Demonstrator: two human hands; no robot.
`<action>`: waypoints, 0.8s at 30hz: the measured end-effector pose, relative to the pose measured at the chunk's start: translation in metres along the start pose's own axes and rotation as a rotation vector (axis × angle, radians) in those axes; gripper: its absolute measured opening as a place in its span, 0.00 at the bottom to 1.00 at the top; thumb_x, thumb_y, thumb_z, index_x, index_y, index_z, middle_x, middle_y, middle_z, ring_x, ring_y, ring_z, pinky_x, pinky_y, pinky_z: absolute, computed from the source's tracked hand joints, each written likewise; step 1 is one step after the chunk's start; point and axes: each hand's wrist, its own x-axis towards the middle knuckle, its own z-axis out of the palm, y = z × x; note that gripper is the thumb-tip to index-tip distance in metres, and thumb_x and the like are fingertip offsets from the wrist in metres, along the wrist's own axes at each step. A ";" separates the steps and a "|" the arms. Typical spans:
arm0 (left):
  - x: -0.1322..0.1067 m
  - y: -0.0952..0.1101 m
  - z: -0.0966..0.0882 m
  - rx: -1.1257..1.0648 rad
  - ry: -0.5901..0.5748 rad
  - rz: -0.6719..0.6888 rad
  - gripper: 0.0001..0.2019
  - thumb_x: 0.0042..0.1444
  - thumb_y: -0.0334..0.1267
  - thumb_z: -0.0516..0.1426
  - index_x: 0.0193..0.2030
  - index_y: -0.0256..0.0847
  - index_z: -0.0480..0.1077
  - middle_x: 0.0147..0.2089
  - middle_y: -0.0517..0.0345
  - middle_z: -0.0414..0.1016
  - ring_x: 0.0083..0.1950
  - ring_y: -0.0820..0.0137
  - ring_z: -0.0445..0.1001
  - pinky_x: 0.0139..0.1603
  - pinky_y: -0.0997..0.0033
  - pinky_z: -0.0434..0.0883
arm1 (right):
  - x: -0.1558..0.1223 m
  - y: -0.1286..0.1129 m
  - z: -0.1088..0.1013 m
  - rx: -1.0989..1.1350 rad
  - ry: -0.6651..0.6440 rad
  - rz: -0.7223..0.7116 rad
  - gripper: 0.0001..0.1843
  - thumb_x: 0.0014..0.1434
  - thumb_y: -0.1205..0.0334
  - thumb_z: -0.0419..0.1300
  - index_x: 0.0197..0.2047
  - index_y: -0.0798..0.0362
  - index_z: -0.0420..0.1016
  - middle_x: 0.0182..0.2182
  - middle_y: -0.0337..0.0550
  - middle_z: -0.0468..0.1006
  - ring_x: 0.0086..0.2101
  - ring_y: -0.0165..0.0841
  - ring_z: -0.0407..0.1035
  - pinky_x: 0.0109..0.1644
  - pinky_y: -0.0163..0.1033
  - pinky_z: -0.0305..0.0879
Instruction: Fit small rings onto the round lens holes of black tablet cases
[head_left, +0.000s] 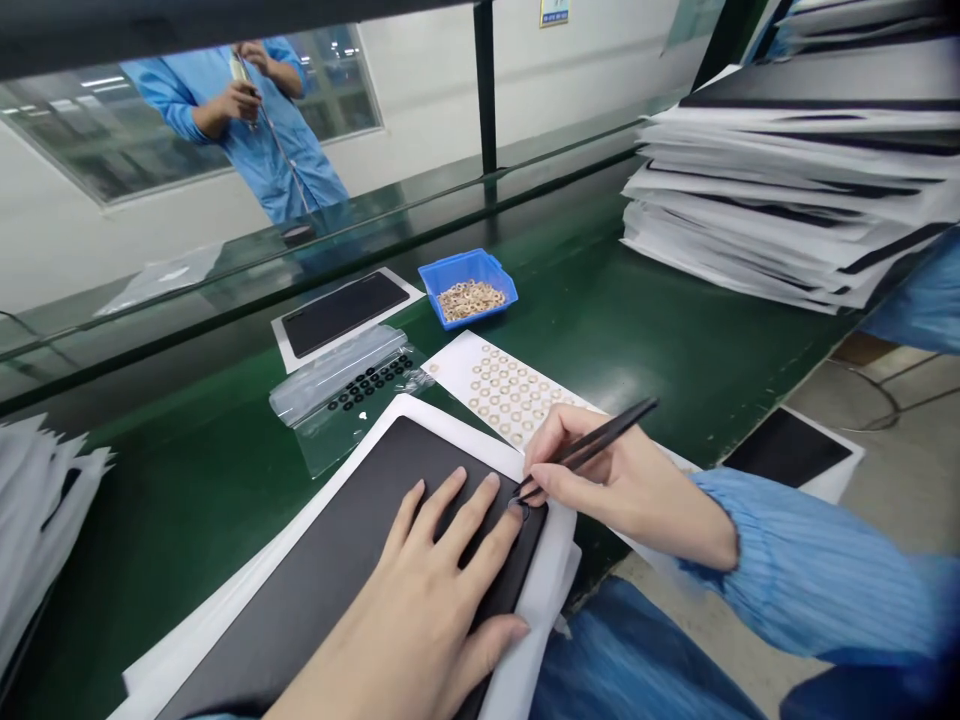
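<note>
Black tweezers (600, 440) are pinched in my right hand (600, 480), their tips down at the corner of a dark flat panel (337, 530). At those tips lies a small dark ring (523, 510), touched by my left index fingertip. My left hand (450, 570) rests on the panel with fingers spread. White sheets (225, 600) lie beneath the panel. Just beyond my right hand is a white sheet (461, 365) with rows of small pale rings (510, 385). A clear film (337, 380) bearing several black rings (375, 378) lies to its left.
A blue bin (493, 268) of small pale rings stands farther back, beside another dark panel (345, 312). A tall stack of panels and sheets (787, 200) rises at right, another stack (45, 520) at left. Behind the glass stands a person in blue (277, 160).
</note>
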 end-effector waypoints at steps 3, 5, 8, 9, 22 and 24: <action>0.002 0.001 0.001 0.011 -0.006 0.007 0.27 0.59 0.49 0.52 0.63 0.42 0.57 0.65 0.50 0.54 0.63 0.44 0.56 0.53 0.35 0.63 | -0.001 -0.001 0.005 -0.038 0.037 0.003 0.05 0.50 0.66 0.59 0.25 0.55 0.65 0.26 0.41 0.72 0.28 0.32 0.71 0.33 0.37 0.70; 0.003 0.001 0.001 0.019 -0.007 0.016 0.28 0.57 0.48 0.54 0.63 0.41 0.57 0.65 0.49 0.54 0.62 0.43 0.57 0.51 0.34 0.64 | -0.001 -0.002 0.007 -0.051 0.055 0.015 0.06 0.50 0.67 0.58 0.24 0.54 0.64 0.25 0.41 0.72 0.28 0.32 0.70 0.32 0.36 0.70; 0.004 0.001 0.001 0.023 -0.010 0.027 0.28 0.56 0.47 0.55 0.62 0.40 0.58 0.64 0.48 0.55 0.61 0.42 0.58 0.50 0.33 0.65 | -0.001 -0.003 0.009 -0.105 0.065 0.014 0.05 0.50 0.68 0.57 0.24 0.54 0.65 0.25 0.41 0.72 0.27 0.32 0.70 0.32 0.36 0.69; 0.004 0.001 0.001 0.022 -0.006 0.031 0.28 0.56 0.47 0.55 0.62 0.40 0.58 0.64 0.48 0.56 0.61 0.42 0.58 0.49 0.33 0.65 | -0.001 -0.003 0.009 -0.131 0.059 0.006 0.05 0.50 0.68 0.57 0.24 0.54 0.65 0.25 0.41 0.72 0.27 0.31 0.69 0.31 0.35 0.68; 0.001 0.001 0.005 -0.031 0.042 0.032 0.26 0.57 0.47 0.55 0.60 0.41 0.60 0.65 0.47 0.55 0.62 0.44 0.57 0.52 0.33 0.62 | 0.002 -0.004 0.011 -0.221 0.027 -0.018 0.08 0.49 0.70 0.57 0.22 0.53 0.62 0.23 0.39 0.70 0.26 0.30 0.67 0.31 0.35 0.64; 0.000 0.001 0.005 -0.025 0.053 0.034 0.26 0.57 0.46 0.54 0.61 0.40 0.59 0.65 0.46 0.55 0.63 0.44 0.56 0.52 0.33 0.62 | 0.002 -0.004 0.011 -0.233 0.031 -0.017 0.07 0.49 0.70 0.56 0.22 0.53 0.62 0.23 0.39 0.70 0.26 0.31 0.67 0.31 0.36 0.64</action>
